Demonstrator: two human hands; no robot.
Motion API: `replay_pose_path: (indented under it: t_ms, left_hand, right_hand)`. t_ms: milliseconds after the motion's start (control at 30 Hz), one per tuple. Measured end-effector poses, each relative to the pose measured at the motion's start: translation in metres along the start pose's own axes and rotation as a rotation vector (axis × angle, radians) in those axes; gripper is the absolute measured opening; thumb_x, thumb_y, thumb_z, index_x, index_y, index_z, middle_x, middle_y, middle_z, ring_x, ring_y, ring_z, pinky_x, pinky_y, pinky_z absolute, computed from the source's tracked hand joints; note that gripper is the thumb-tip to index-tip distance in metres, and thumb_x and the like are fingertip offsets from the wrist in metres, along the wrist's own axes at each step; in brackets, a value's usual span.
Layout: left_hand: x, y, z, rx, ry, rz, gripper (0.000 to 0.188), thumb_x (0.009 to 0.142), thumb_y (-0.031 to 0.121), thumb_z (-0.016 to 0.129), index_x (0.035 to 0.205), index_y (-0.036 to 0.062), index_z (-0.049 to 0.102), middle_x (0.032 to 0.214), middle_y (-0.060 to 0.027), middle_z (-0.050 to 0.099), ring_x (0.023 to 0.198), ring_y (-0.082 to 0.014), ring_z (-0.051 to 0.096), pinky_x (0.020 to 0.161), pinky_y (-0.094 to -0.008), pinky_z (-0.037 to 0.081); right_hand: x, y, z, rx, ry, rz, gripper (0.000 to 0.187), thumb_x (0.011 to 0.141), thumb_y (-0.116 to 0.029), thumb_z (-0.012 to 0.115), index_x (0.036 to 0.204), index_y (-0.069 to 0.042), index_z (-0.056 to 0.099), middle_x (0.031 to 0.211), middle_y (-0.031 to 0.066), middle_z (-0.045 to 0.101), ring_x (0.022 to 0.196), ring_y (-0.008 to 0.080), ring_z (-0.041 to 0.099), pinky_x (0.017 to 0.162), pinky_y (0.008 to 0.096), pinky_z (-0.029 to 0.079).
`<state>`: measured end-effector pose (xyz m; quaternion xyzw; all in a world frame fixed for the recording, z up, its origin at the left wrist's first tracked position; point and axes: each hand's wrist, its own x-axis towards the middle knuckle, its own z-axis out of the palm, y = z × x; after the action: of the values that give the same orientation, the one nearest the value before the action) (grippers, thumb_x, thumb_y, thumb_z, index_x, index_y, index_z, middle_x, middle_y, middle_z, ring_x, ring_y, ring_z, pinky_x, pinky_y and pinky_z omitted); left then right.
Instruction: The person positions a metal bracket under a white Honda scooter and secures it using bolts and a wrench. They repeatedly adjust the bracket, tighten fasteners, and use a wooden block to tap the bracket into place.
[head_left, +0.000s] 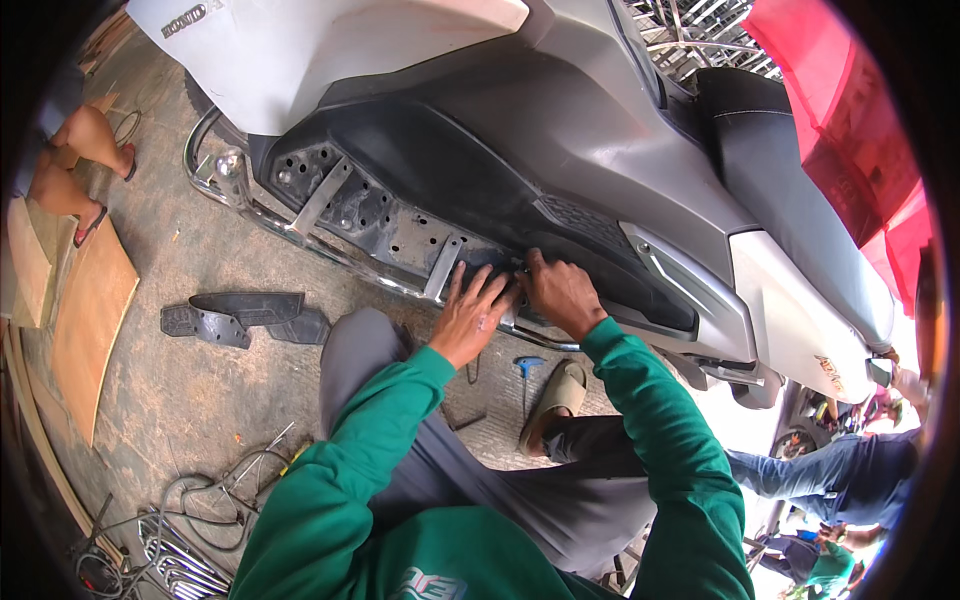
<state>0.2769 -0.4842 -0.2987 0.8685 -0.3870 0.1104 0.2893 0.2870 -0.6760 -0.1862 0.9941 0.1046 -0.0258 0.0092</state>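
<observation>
A grey and white scooter [620,130] stands in front of me, its bare black footboard [385,225] showing holes and dirt. Two flat metal brackets [445,268] run from the footboard to a chrome side rail [345,258]. My left hand [468,318] lies with fingers spread at the footboard's edge, beside the nearer bracket. Close to its right, my right hand [563,297] has its fingers curled and pinched at the rear end of the footboard. Whatever sits between those fingertips is hidden.
Black rubber foot mat pieces [250,318] lie on the concrete at left. A blue-handled hex key [527,368] is by my sandalled foot [556,405]. Cables [205,500] and metal tubes [180,560] lie at lower left, near a plywood sheet [95,330]. Other people stand left and right.
</observation>
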Motion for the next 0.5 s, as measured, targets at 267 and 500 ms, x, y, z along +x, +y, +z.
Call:
replay_pose_path:
  t_ms: [267, 500]
  left_hand:
    - [-0.0001, 0.0002, -0.0045, -0.006, 0.002, 0.004, 0.051, 0.098, 0.013, 0.061, 0.149, 0.0130, 0.063, 0.152, -0.0114, 0.057, 0.147, -0.0372, 0.047, 0.131, -0.0675, 0.022]
    - [0.0000, -0.0003, -0.0075, -0.019, -0.032, -0.007, 0.052, 0.099, 0.012, 0.060, 0.150, 0.0136, 0.062, 0.153, -0.0111, 0.057, 0.148, -0.0373, 0.046, 0.131, -0.0667, 0.022]
  right_hand:
    - [0.0037, -0.0025, -0.0011, 0.010, -0.069, 0.014, 0.032, 0.104, -0.023, 0.059, 0.115, 0.005, 0.067, 0.078, 0.0278, 0.073, 0.075, 0.0447, 0.076, 0.064, 0.0531, 0.061]
    - [0.0009, 0.0038, -0.0007, 0.010, 0.000, -0.071, 0.036, 0.107, -0.031, 0.059, 0.108, 0.003, 0.067, 0.076, 0.0265, 0.073, 0.073, 0.0447, 0.076, 0.064, 0.0544, 0.060]
